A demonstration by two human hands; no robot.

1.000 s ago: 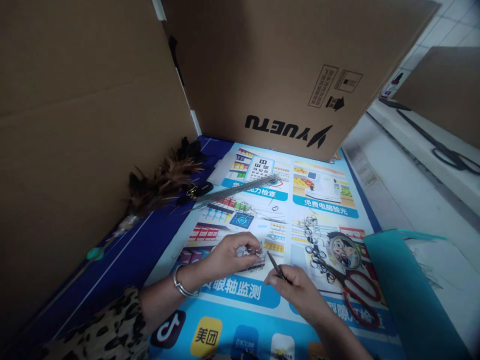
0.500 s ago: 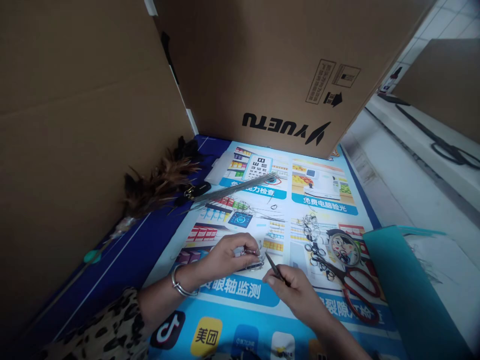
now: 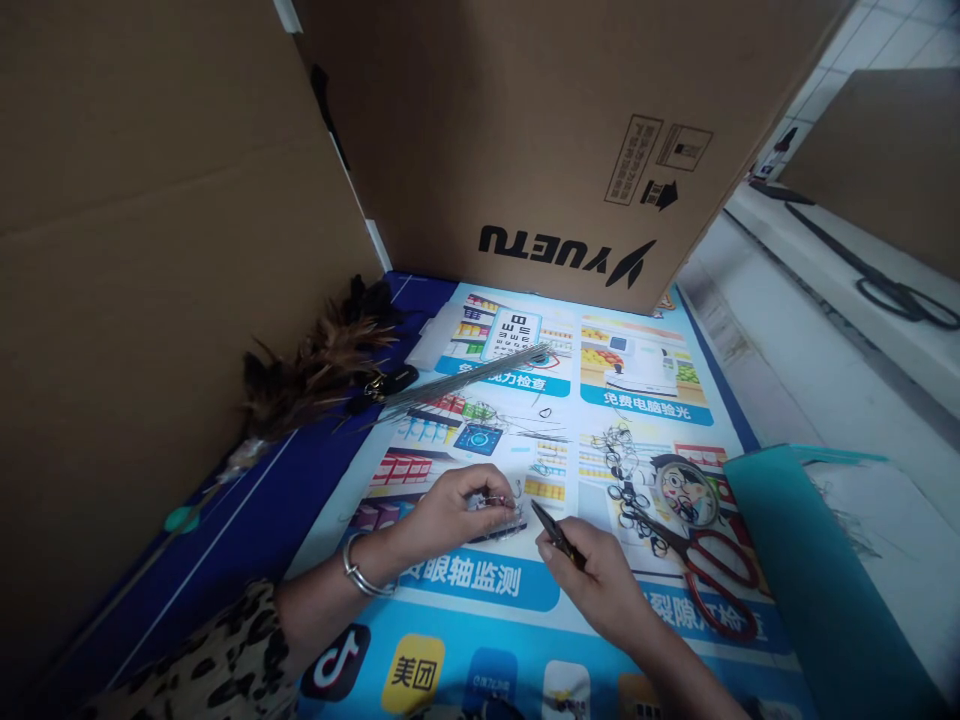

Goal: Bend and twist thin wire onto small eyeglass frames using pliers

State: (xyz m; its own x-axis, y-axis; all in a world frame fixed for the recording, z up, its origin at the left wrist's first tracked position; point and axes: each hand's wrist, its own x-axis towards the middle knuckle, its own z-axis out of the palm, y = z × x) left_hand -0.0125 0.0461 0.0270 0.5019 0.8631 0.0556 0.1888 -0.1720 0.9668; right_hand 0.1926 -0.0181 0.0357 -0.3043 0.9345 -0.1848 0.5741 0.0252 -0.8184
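My left hand point(image 3: 457, 508), with a bangle at the wrist, pinches a small thin wire piece point(image 3: 517, 495); its fingers hide part of it. A small flat object lies under those fingertips, too unclear to name. My right hand point(image 3: 600, 580) is wrapped around dark pointed pliers point(image 3: 549, 522). The pliers' tip points up and left, close to the left fingertips but apart from them. Farther up the printed sheet lies a bundle of straight wires point(image 3: 480, 374), with loose wire bits point(image 3: 525, 428) below it. Several bent wire loops point(image 3: 619, 455) are heaped to the right.
Red-handled scissors point(image 3: 724, 572) and a tape roll point(image 3: 688, 493) lie right of my hands. Beyond them is a teal box point(image 3: 817, 570) with wire bits in it. A feather duster point(image 3: 315, 365) lies left. Cardboard walls point(image 3: 525, 130) stand behind and on the left.
My right hand has turned slightly and shifted a little to the right, showing more of the pliers. The left hand stays nearly in place, the wire in its fingers now showing more.
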